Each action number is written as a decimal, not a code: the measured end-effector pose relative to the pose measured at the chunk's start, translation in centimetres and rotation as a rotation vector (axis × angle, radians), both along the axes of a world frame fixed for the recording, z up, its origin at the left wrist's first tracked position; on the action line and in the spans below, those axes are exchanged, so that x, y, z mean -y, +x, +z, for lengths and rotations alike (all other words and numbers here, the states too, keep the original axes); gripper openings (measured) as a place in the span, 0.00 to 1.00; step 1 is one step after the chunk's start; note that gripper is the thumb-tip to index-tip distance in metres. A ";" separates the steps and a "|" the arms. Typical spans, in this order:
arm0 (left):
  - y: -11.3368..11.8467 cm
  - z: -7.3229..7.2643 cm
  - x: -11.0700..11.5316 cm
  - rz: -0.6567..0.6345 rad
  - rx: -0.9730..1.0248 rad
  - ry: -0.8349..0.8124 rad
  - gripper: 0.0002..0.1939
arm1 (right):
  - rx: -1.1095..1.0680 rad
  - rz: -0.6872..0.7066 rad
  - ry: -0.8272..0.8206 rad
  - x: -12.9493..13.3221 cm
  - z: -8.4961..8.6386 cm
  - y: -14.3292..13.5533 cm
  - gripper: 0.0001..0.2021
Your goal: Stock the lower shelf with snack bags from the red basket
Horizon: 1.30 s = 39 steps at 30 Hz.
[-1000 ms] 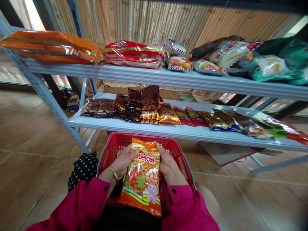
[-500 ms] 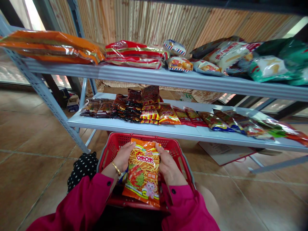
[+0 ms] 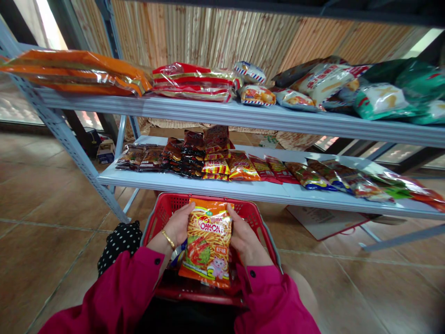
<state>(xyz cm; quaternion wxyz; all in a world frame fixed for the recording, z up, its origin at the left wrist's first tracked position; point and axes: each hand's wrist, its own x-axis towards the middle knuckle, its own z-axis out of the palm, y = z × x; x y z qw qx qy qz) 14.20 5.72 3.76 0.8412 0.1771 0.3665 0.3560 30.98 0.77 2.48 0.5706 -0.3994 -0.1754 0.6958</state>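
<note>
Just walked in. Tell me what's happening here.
A person holds an orange snack packet over a red basket, the left hand gripping one side and the right hand the other. The packet's printed face is turned up toward the person. In front of them, smaller packets line the lower shelf, and bulkier bags lie on the upper shelf.
</note>
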 end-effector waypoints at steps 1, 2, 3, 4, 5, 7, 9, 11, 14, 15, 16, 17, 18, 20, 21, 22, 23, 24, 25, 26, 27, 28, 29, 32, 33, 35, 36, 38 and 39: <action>0.0 0.2 -0.2 -0.021 0.007 -0.008 0.11 | 0.010 0.009 -0.013 0.4 0.0 0.1 0.21; -0.1 0.4 -0.4 -0.044 0.014 -0.015 0.12 | 0.018 0.016 -0.020 0.8 0.0 0.1 0.20; -0.1 0.5 -0.6 -0.069 0.024 -0.021 0.14 | 0.029 0.022 -0.013 1.2 -0.1 0.1 0.19; -0.2 0.6 -0.9 -0.094 0.035 -0.028 0.16 | 0.048 0.025 0.015 1.7 -0.3 0.1 0.19; -0.2 0.6 -1.1 -0.118 0.049 -0.034 0.17 | 0.068 0.034 0.044 2.2 -0.5 0.0 0.19; -0.3 0.6 -1.6 -0.150 0.078 -0.044 0.19 | 0.097 0.065 0.073 3.0 -1.1 -0.3 0.23; -0.2 0.5 -1.9 -0.166 0.100 -0.051 0.21 | 0.111 0.083 0.069 3.6 -1.7 -0.8 0.27; 0.0 0.4 -2.0 -0.166 0.107 -0.056 0.22 | 0.117 0.075 0.054 3.8 -2.2 -1.1 0.27; 0.2 0.4 -2.0 -0.128 0.078 -0.043 0.20 | 0.128 0.055 0.047 3.9 -2.7 -1.4 0.23; 0.2 0.4 -2.0 -0.100 0.060 -0.019 0.18 | 0.130 0.050 0.047 3.9 -2.7 -1.3 0.22; 0.2 0.3 -1.9 -0.072 0.042 0.010 0.16 | 0.127 0.049 0.047 3.9 -2.7 -1.3 0.22; 0.1 0.4 -1.9 -0.050 0.024 0.038 0.15 | 0.122 0.050 0.047 3.9 -2.7 -1.2 0.23; 0.0 0.4 -1.9 -0.042 0.010 0.057 0.15 | 0.115 0.058 0.042 3.9 -2.7 -1.1 0.23; -0.4 0.5 -1.9 -0.081 0.009 0.060 0.17 | 0.107 0.083 0.026 4.1 -2.6 -0.9 0.23; -0.6 0.6 -2.0 -0.117 0.021 0.052 0.18 | 0.106 0.103 0.017 4.1 -2.5 -0.8 0.23; -0.7 0.7 -2.1 -0.153 0.038 0.047 0.19 | 0.105 0.124 0.009 4.2 -2.4 -0.8 0.22; -0.8 0.7 -2.2 -0.175 0.051 0.049 0.20 | 0.103 0.145 0.004 4.3 -2.3 -0.8 0.21; -0.9 0.8 -2.3 -0.175 0.052 0.063 0.19 | 0.100 0.164 0.003 4.3 -2.2 -0.8 0.20; -0.9 0.8 -2.5 -0.150 0.039 0.084 0.18 | 0.096 0.178 0.004 4.4 -2.1 -0.9 0.19; -0.8 0.8 -2.6 -0.110 0.015 0.107 0.18 | 0.093 0.188 0.007 4.4 -2.0 -0.9 0.19; -0.8 0.7 -2.7 -0.063 -0.009 0.132 0.18 | 0.092 0.192 0.012 4.3 -2.0 -0.9 0.19; -0.8 0.7 -2.8 -0.021 -0.029 0.155 0.19 | 0.090 0.190 0.016 4.3 -2.0 -0.9 0.20; -0.7 0.6 -2.9 0.011 -0.041 0.177 0.21 | 0.090 0.184 0.016 4.3 -1.9 -0.9 0.20; -0.8 0.5 -3.0 0.034 -0.050 0.237 0.23 | 0.091 0.161 0.001 4.1 -1.9 -0.7 0.20; -0.8 0.5 -3.2 0.034 -0.066 0.259 0.24 | 0.093 0.158 -0.003 4.0 -1.9 -0.6 0.20; -1.1 0.6 -3.5 0.043 -0.100 0.306 0.28 | 0.100 0.164 0.005 3.9 -1.7 -0.5 0.20; -1.2 0.8 -3.8 0.058 -0.122 0.333 0.30 | 0.104 0.167 0.012 3.9 -1.6 -0.4 0.20; -1.6 1.1 -4.6 0.077 -0.188 0.408 0.29 | 0.116 0.167 0.027 3.8 -1.3 -0.4 0.20; -1.8 1.3 -5.0 0.059 -0.230 0.457 0.26 | 0.122 0.166 0.029 3.8 -1.1 -0.4 0.20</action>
